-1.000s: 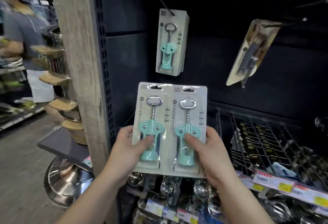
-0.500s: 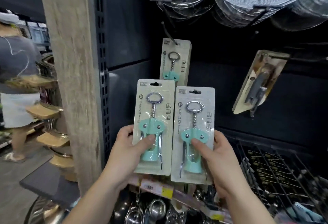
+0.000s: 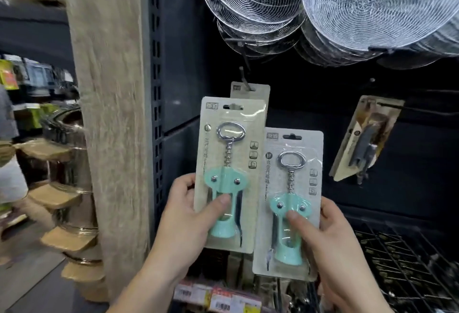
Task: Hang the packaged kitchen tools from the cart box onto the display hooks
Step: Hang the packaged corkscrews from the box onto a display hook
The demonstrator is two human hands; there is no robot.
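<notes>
Head cam is looking at a dark display wall with two carded corkscrews held up in front of it. Left hand grips the left corkscrew pack near its lower edge, thumb pressed across the mint-green body on the front and the other fingers wrapped round behind the card. Right hand grips the right corkscrew pack the same way, thumb on the green body, fingers behind the right edge. So both hands are clamped on a pack each, nothing loose.

The left pack sits higher than the right one, and its right edge overlaps the right pack's left edge a bit. Straight behind the left pack's top is a hung corkscrew pack already on a display hook; only its top strip shows. The left pack's hang slot is just below that hook, not on it.

Off to the right a grey tool pack hangs tilted on the wall. Up top are stacked wire mesh skimmers. A wooden post stands at left beside a slotted upright, and price tags run along the shelf edge at the bottom. Wire basket at lower right, contents too blurry to name.
</notes>
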